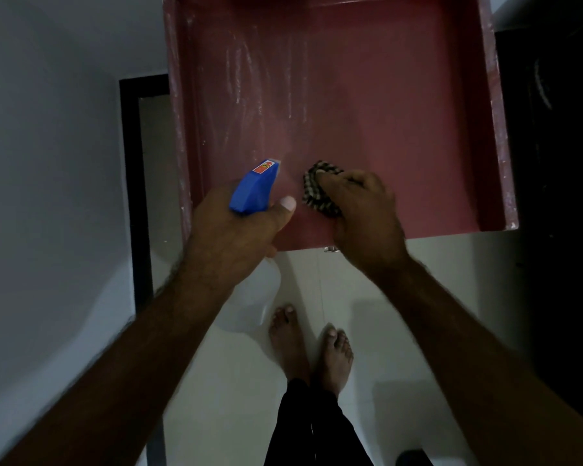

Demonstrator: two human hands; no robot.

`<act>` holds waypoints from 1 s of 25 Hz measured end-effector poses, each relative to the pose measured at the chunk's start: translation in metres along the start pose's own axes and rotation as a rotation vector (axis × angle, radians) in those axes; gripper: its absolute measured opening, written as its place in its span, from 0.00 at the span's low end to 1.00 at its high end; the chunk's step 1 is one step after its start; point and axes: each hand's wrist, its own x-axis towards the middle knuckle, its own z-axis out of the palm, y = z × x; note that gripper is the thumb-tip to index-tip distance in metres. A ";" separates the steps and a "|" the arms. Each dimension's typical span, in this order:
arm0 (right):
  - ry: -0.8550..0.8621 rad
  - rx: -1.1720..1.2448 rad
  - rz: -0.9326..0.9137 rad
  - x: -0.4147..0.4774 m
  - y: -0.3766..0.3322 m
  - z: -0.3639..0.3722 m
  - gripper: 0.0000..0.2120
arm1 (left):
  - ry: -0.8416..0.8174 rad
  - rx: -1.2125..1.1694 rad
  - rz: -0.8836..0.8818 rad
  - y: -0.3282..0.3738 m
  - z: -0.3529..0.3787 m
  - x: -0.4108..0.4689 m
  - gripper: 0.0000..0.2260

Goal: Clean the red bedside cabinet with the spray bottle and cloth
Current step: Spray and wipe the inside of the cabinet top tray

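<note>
The left hand (236, 230) is wrapping round the neck of the spray bottle (254, 188), thumb lying beside the blue head, holding it at the front edge of the red cabinet (401, 112), probably so the mist lands on the top. The nozzle is pointing away from the person and slightly rightward, with pale streaks (249, 79) further back. The bottle's long axis is running down and back, its clear body hanging before the cabinet front. The right hand (360, 210) is clutching the bunched checked cloth (317, 186) against the surface just beside, seemingly poised to wipe.
</note>
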 end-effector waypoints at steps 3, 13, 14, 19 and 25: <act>0.076 0.028 0.191 -0.004 0.020 -0.010 0.33 | 0.011 0.014 -0.007 -0.004 0.000 -0.003 0.19; -0.084 -0.023 -0.003 -0.028 -0.023 0.010 0.37 | 0.080 0.036 -0.036 -0.008 0.000 -0.021 0.15; -0.061 -0.037 0.045 -0.030 -0.017 0.006 0.37 | 0.087 0.028 -0.031 -0.009 -0.002 -0.024 0.16; 0.126 0.020 0.289 -0.038 -0.018 0.007 0.37 | 0.109 0.035 -0.058 -0.024 -0.005 -0.034 0.18; -0.125 0.041 -0.054 -0.036 -0.053 0.024 0.34 | 0.108 0.009 -0.076 -0.038 -0.005 -0.050 0.14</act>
